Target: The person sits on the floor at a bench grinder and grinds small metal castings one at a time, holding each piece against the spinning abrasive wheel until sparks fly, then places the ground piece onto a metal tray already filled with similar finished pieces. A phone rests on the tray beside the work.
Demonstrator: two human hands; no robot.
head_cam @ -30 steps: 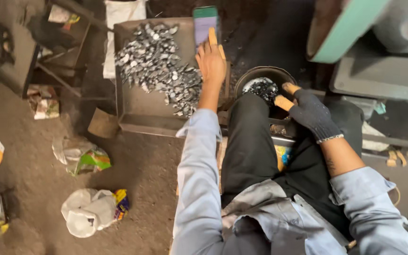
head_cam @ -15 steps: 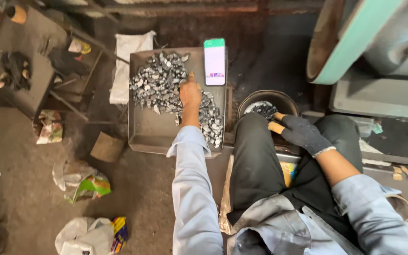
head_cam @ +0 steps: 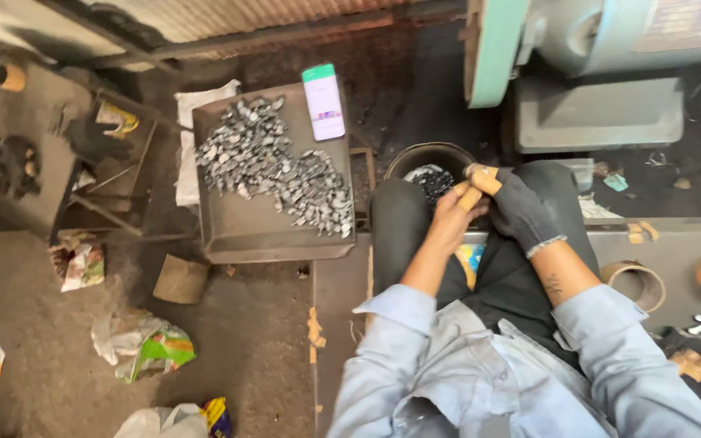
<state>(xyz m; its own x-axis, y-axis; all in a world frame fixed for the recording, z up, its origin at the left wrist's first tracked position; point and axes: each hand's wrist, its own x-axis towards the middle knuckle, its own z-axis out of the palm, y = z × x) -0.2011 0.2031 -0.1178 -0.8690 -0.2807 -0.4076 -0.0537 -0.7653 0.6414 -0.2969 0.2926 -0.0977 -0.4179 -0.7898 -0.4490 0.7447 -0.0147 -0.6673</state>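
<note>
My bare left hand (head_cam: 452, 212) and my right hand (head_cam: 519, 208), in a dark glove with taped fingertips, meet over my lap. Their fingertips touch just beside a round dark bowl (head_cam: 415, 156) of small dark pieces. Anything pinched between the fingers is too small to make out. To the left, a metal tray (head_cam: 273, 239) holds a heap of small shiny metal parts (head_cam: 273, 166). A phone (head_cam: 324, 101) with a lit screen leans on the tray's far right corner.
A green-and-grey machine (head_cam: 578, 73) stands ahead on the right. Tape rolls (head_cam: 634, 284) lie on the bench at right. A dark side table (head_cam: 26, 154), crumpled bags (head_cam: 144, 345) and scrap litter the dirt floor at left.
My left hand has pulled back from the heap of metal parts in the tray and come to my right hand over my lap. The view has shifted left and down.
</note>
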